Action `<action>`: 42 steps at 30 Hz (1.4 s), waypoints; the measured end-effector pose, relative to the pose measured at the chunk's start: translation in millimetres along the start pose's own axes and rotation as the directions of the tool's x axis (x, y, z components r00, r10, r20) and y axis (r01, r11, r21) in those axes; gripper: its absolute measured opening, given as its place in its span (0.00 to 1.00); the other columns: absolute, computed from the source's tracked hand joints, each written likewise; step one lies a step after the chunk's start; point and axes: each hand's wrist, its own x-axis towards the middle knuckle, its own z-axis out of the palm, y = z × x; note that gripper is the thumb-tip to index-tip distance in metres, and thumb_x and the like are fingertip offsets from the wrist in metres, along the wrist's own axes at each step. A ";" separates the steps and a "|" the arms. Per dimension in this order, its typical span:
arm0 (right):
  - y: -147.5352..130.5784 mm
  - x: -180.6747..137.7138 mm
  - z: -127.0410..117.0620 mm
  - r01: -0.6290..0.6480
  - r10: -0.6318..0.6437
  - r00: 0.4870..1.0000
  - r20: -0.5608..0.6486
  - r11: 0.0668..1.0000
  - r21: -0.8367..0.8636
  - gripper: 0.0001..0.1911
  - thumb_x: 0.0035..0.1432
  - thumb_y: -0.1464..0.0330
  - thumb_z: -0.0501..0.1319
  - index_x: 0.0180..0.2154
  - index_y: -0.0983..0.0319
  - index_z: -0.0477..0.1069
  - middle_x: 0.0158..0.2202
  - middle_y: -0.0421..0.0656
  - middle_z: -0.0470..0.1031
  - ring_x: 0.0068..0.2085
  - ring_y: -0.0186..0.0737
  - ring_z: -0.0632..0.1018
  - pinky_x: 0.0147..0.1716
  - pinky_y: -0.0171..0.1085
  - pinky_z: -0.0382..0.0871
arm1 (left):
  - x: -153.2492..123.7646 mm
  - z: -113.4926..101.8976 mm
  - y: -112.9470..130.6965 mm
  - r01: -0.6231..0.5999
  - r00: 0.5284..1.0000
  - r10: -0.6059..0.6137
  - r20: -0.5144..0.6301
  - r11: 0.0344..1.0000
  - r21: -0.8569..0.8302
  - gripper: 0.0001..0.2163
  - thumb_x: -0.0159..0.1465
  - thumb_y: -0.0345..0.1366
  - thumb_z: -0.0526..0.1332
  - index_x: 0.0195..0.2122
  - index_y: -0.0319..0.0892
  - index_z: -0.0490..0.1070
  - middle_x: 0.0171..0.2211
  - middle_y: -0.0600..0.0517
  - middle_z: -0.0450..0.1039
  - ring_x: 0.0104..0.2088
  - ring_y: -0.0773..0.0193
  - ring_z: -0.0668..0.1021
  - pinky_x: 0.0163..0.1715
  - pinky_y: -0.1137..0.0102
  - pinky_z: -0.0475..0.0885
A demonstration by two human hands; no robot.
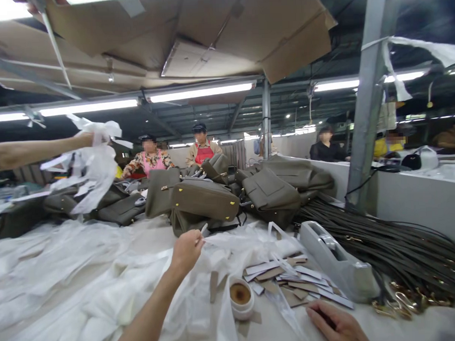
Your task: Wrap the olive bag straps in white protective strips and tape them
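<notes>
My left hand (187, 249) is closed in a pinch on the edge of a thin white wrapping sheet (230, 240), which trails to the right over the table. Low in the view, my right hand (335, 323) rests on the tabletop with its fingers loosely apart and nothing seen in them. Just above it lies a scatter of card strips (304, 282), white on one side and brown on the other. A small white tub (241, 299) with a brown inside stands between my hands. Olive-green handbags (204, 198) are heaped beyond my left hand.
A grey tape dispenser (335, 261) stands right of the strips, beside a bundle of dark straps (394, 239) with gold clasps. Crumpled white sheets (67, 280) cover the left. Another person's arm (40, 152) holds white sheets at upper left. A metal post (370, 106) rises at right.
</notes>
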 end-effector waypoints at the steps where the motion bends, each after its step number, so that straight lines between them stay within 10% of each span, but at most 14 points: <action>1: -3.3 1.2 -0.5 -0.004 0.004 1.000 0.001 1.000 -0.001 0.18 0.60 0.53 0.57 0.29 0.58 0.76 0.29 0.41 0.79 0.33 0.43 0.79 0.33 0.34 0.72 | -8.5 -2.9 0.4 0.004 1.000 -0.004 -0.011 1.000 -0.009 0.07 0.67 0.30 0.54 0.35 0.42 0.71 0.38 0.50 0.76 0.41 0.62 0.77 0.40 0.71 0.66; 16: -48.3 21.0 -13.1 0.013 0.019 0.978 0.207 0.988 -0.153 0.13 0.53 0.62 0.54 0.26 0.60 0.74 0.21 0.39 0.74 0.25 0.40 0.75 0.27 0.36 0.67 | -54.5 -13.3 -10.4 -0.259 0.959 0.256 0.119 0.966 0.014 0.15 0.62 0.21 0.49 0.31 0.37 0.75 0.37 0.38 0.76 0.45 0.50 0.75 0.47 0.59 0.66; 26: -96.1 104.9 42.8 0.309 -0.267 0.946 0.185 0.917 -0.253 0.23 0.66 0.64 0.51 0.60 0.62 0.65 0.61 0.51 0.68 0.60 0.47 0.70 0.60 0.47 0.63 | -94.4 22.2 30.0 -0.414 0.812 0.425 0.400 0.903 -0.117 0.11 0.65 0.40 0.59 0.29 0.45 0.77 0.31 0.46 0.80 0.36 0.52 0.80 0.37 0.63 0.70; 34: -48.6 149.3 91.8 0.431 -0.370 0.895 0.248 0.862 -0.267 0.15 0.66 0.70 0.52 0.49 0.61 0.74 0.51 0.50 0.77 0.54 0.51 0.75 0.56 0.52 0.67 | 19.9 28.7 22.5 -0.215 0.943 0.238 0.234 0.969 -0.122 0.16 0.71 0.35 0.47 0.34 0.42 0.74 0.38 0.46 0.78 0.43 0.58 0.78 0.44 0.68 0.68; 42: -36.2 148.2 88.4 0.406 -0.359 0.897 0.259 0.900 -0.158 0.12 0.68 0.69 0.53 0.48 0.58 0.73 0.50 0.45 0.75 0.54 0.45 0.72 0.58 0.48 0.61 | 149.3 125.3 79.1 -0.177 0.926 0.191 0.326 0.982 -0.071 0.11 0.67 0.40 0.60 0.46 0.39 0.72 0.47 0.47 0.75 0.46 0.58 0.77 0.48 0.56 0.74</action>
